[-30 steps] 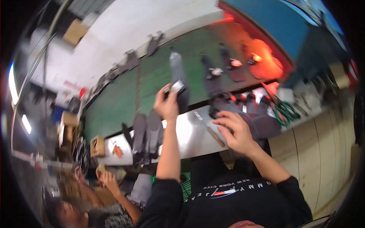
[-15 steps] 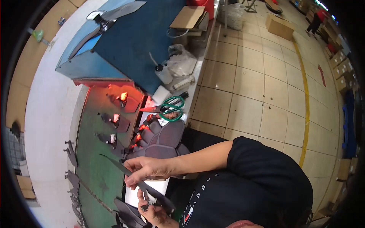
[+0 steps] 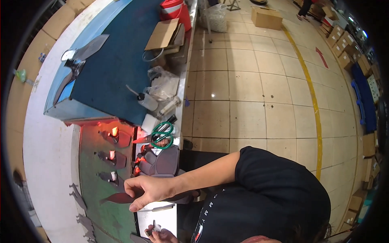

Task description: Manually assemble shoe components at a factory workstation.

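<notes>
My right hand [image 3: 152,189] is closed, thumb and fingers pinching a long dark flat piece with a pointed tip, like a shoe insole [image 3: 116,197]. Its tip reaches out over the green belt [image 3: 99,212], and its other end passes behind my wrist. At the bottom edge my left hand [image 3: 165,236] is closed around a small white and dark piece [image 3: 154,229], too small to name. Between the hands lies a lit white surface [image 3: 165,219] with a thin grey strip [image 3: 163,207] on it.
Dark pieces with shiny straps [image 3: 113,177] sit on the belt under red light. Past my right hand are stacked dark insole-shaped pieces [image 3: 166,162] and green-handled scissors [image 3: 162,135]. A blue box [image 3: 109,81] carries a strapped dark shape [image 3: 73,67]. A squeeze bottle [image 3: 149,102] stands beside it.
The dark piece was between both hands; now my right hand alone has it, turned flatter across the belt edge. My left hand has moved apart, lower down. The whole view has shifted.
</notes>
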### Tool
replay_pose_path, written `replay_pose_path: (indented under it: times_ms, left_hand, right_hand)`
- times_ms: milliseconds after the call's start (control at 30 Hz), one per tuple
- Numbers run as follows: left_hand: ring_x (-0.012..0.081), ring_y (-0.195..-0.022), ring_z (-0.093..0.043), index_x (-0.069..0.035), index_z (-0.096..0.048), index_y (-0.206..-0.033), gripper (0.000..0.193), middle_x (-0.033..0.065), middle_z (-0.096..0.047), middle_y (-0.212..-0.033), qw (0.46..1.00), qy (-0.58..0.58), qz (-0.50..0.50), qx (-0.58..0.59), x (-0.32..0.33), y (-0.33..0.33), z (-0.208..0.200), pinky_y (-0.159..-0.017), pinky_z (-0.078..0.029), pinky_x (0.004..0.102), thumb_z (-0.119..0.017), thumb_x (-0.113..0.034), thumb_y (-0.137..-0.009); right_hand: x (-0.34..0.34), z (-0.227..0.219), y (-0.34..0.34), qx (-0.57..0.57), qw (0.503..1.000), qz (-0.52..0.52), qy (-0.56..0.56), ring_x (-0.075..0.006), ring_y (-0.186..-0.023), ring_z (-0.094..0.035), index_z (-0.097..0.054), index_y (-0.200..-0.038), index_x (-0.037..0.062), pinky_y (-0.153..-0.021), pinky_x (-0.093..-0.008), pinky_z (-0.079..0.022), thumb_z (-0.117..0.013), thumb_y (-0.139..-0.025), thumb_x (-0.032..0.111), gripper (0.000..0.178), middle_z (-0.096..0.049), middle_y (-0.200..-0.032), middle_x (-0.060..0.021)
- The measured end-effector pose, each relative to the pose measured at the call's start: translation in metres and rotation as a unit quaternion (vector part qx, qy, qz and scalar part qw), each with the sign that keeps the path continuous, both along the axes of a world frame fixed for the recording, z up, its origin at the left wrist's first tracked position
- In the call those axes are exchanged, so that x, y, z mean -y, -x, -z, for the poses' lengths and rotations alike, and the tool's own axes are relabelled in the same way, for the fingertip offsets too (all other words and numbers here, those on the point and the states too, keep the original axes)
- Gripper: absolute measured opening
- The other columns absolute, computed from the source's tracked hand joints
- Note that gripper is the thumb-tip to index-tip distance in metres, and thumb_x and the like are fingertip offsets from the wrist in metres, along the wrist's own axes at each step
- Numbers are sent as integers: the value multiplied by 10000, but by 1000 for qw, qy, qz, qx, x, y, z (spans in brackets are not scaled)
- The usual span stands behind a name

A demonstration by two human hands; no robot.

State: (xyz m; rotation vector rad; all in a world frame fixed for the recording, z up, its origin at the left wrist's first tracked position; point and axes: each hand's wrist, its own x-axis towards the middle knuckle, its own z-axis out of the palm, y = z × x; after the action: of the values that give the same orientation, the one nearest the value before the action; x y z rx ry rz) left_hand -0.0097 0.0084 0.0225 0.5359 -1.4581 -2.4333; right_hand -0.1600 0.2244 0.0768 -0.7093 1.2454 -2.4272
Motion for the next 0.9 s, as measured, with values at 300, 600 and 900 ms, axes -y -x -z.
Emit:
replay_pose_path:
  times_ms: [300,600,900]
  left_hand:
    - [119,-719,-574,100,-577,-1084,371,171,-631,-1024,998,37,-30,35,-22,-21,-24,-615,-442,194,-587,79,-713]
    - [226,-1071,-564,-3,-628,-1031,343,172,-620,-1108,993,-19,-3,-114,-7,-29,3,-927,-435,321,-699,55,-701]
    - [232,-1061,-566,-15,-635,-1006,316,177,-611,-1115,989,-58,21,-136,-2,-26,1,-894,-458,307,-714,42,-705]
  right_hand:
    - [-9,-11,-22,24,992,-78,-96,-135,-1021,-548,-522,-1245,9,-914,-296,-422,-698,-705,47,569,-588,-1084,-81]
    - [14,3,-53,-283,917,-36,-279,-255,-844,-617,-616,-1136,4,-775,-315,-461,-691,-676,18,467,-648,-992,-147]
    - [25,18,-59,-278,914,-60,-289,-250,-865,-618,-633,-1095,-9,-786,-315,-458,-677,-686,5,412,-661,-994,-141]
